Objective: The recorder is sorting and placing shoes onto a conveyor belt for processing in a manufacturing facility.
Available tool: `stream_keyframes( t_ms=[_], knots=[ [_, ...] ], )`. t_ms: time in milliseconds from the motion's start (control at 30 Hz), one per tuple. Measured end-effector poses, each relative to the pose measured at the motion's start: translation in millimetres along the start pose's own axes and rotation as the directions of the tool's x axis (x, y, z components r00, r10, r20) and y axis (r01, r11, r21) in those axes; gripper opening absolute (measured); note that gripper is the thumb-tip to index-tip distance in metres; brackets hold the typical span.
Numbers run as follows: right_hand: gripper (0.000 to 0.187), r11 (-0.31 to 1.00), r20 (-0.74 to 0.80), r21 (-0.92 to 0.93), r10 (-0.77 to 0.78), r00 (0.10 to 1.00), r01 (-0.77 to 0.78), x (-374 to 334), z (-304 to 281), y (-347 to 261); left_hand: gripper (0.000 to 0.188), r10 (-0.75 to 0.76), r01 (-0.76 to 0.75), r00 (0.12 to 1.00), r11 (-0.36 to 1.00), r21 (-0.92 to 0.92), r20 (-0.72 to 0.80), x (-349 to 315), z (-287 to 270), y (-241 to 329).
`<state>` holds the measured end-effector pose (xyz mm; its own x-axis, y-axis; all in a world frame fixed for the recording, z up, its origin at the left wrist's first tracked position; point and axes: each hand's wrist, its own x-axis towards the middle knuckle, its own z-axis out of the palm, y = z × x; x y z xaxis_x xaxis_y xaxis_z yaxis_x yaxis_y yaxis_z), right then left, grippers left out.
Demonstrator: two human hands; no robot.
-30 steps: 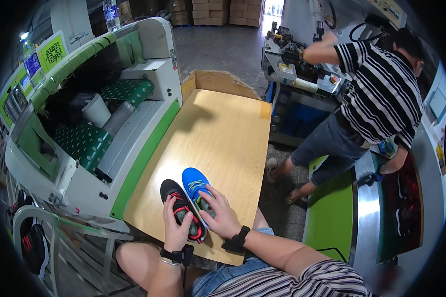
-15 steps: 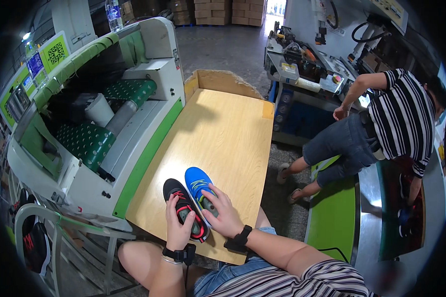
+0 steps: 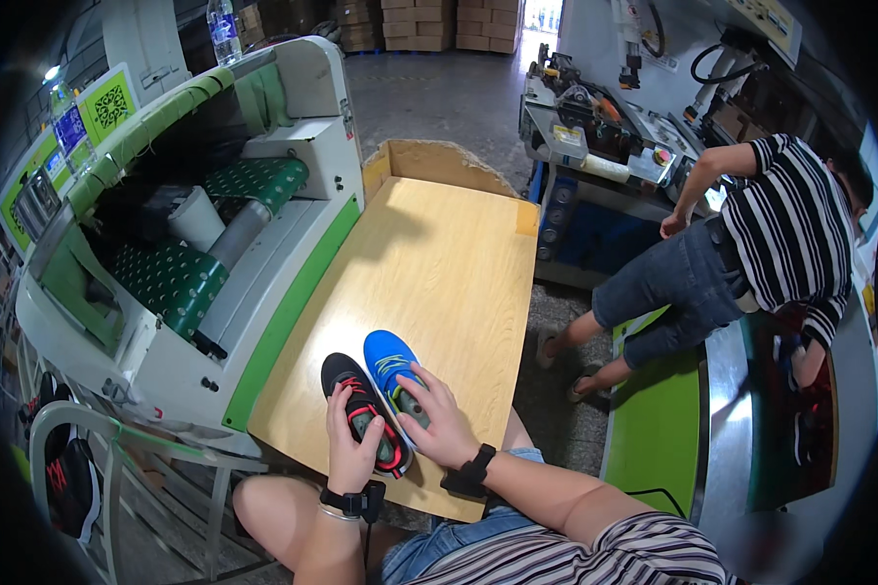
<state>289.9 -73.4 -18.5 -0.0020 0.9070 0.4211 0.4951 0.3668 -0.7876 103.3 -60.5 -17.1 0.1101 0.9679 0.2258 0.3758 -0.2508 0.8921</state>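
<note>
Two sneakers lie side by side on the wooden tabletop [image 3: 439, 283], toes pointing away from me. The black sneaker [image 3: 339, 370] has red laces and a red collar edge. My left hand [image 3: 353, 444] grips its rear half, fingers along the left side and thumb by the opening. Beside it, the blue sneaker [image 3: 388, 354] has yellow-green laces and a grey-green insert in its opening. My right hand [image 3: 439, 421] holds it around the opening, thumb and fingers curved over its sides.
A white machine [image 3: 166, 385] with a green dotted belt [image 3: 190, 288] stands left. More black shoes [image 3: 71, 487] sit on a metal rack [image 3: 132, 439]. At right, a person in a striped shirt [image 3: 785, 234] bends over a conveyor [image 3: 732, 419]. A workbench with tools [image 3: 595, 127] stands at the back right.
My hands and both sneakers look the same. At right, the other person's lower hand has lifted from the conveyor area and shifted a little away from me, with a shoe by it.
</note>
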Motion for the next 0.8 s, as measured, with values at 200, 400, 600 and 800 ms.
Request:
stream_keyframes(
  t_ms=[200, 400, 600, 800],
  knots=[
    [0.055, 1.000, 0.002, -0.002, -0.011, 1.000, 0.011, 0.5, 1.0, -0.6, 0.064, 0.006, -0.006, 1.000, 1.000, 0.000, -0.001, -0.6, -2.5, 1.8],
    [0.055, 1.000, 0.002, 0.014, 0.012, 1.000, -0.012, 0.1, -0.1, 1.4, 0.064, 0.008, -0.008, 1.000, 1.000, 0.004, 0.001, 0.7, 0.8, 0.1],
    [0.056, 1.000, -0.002, -0.004, -0.003, 1.000, 0.003, 0.5, 0.6, 0.9, 0.064, 0.009, -0.009, 1.000, 1.000, -0.010, -0.003, 0.5, -0.5, 0.2],
    [0.056, 1.000, 0.013, -0.002, 0.005, 1.000, -0.005, 0.1, -0.3, 0.8, 0.063, 0.011, -0.011, 1.000, 1.000, 0.017, -0.009, 0.1, 0.2, -0.4]
  ],
)
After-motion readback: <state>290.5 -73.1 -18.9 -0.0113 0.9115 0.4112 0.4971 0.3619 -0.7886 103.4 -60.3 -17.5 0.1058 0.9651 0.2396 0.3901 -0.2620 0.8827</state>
